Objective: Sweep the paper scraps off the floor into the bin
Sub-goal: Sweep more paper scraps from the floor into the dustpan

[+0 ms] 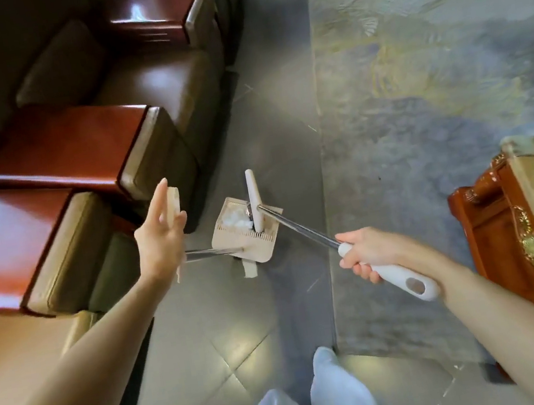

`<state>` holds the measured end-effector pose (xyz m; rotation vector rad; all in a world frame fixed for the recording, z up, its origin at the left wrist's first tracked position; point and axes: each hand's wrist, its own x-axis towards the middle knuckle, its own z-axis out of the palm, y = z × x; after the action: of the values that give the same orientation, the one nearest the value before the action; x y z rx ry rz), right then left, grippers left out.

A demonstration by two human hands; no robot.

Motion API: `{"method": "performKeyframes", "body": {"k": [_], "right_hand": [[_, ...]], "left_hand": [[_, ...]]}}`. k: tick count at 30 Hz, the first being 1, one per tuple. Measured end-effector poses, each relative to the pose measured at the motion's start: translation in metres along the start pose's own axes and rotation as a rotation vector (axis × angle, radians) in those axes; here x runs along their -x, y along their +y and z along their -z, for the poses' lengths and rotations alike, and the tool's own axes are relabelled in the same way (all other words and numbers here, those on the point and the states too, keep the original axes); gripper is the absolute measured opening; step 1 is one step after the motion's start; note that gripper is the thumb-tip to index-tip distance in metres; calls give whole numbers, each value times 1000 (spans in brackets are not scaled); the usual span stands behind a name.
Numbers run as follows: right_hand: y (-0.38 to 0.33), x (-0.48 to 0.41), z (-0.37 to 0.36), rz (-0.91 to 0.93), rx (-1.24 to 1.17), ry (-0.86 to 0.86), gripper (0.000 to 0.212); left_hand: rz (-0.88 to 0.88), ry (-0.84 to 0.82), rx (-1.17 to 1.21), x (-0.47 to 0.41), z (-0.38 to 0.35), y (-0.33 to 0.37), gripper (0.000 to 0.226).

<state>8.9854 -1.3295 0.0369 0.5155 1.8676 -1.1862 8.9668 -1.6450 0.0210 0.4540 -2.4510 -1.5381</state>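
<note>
Just left of the left hand point(160, 239), brown leather armchairs with glossy red-brown wooden armrests point(77, 151) wall off that side. Between it and the right hand point(366, 253) the grey tiled floor point(215, 331) is open, apart from the beige plastic dustpan point(247, 240). Beyond the right hand lies the open grey-blue patterned carpet point(430, 74), and to that hand's right stands a carved red-brown wooden table with gilt trim point(513, 235).

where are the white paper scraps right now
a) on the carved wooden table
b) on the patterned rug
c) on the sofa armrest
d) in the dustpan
d: the white paper scraps lie heaped inside the beige dustpan, next to the head of the broom that the right hand grips by its white handle.
</note>
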Motion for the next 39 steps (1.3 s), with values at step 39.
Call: {"method": "performKeyframes", "body": {"k": [39], "right_hand": [[27, -70, -140, -124, 481, -170, 53]], "left_hand": [[202, -136, -189, 5, 35, -100, 53]]}}
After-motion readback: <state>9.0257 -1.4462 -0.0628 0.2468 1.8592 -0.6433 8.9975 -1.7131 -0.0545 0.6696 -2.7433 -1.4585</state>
